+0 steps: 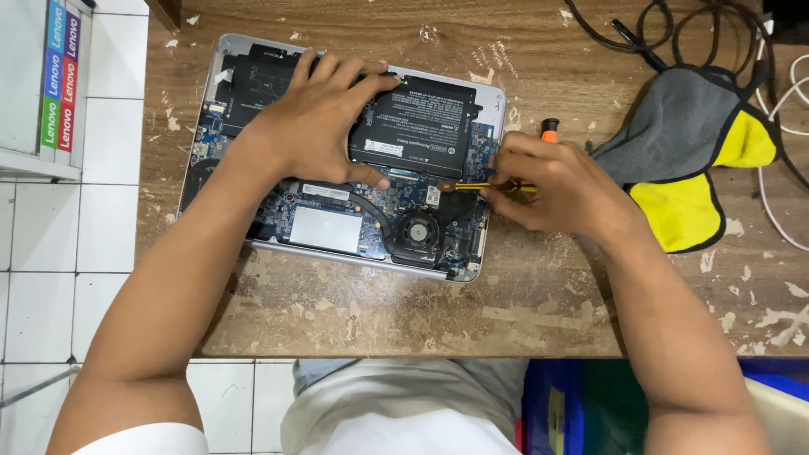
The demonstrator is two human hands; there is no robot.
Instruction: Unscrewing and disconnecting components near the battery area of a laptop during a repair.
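The right hand (pixel 552 187) is closed around a small screwdriver (pixel 506 185) — fingers curled tight on its yellow-and-black shaft, with the orange end of the handle poking up just behind the knuckles. The tool lies nearly level and points left, its tip touching the circuit board at the right side of the opened laptop (pixel 345 160), just below the right corner of the battery (pixel 417 125) and just above and to the right of the round fan (pixel 417 229).

The left hand (pixel 324 118) lies flat and spread on the laptop's insides, palm down, gripping nothing. Its fingertips reach the far edge of the battery, and the thumb rests along the battery's near edge, close to the board below.

The laptop sits bottom-up with its cover off, in the left half of a worn wooden table (pixel 506 303) — its silver rim nearest the person, a metal plate (pixel 324 227) at the lower left of the board.

To the right of the screwdriver hand, close by, lies a grey and yellow cloth (pixel 691 143). Beyond it, at the table's far right corner, dark cables (pixel 666 34) are tangled beside a white cable (pixel 788 93). White floor tiles (pixel 109 227) show to the left of the table.
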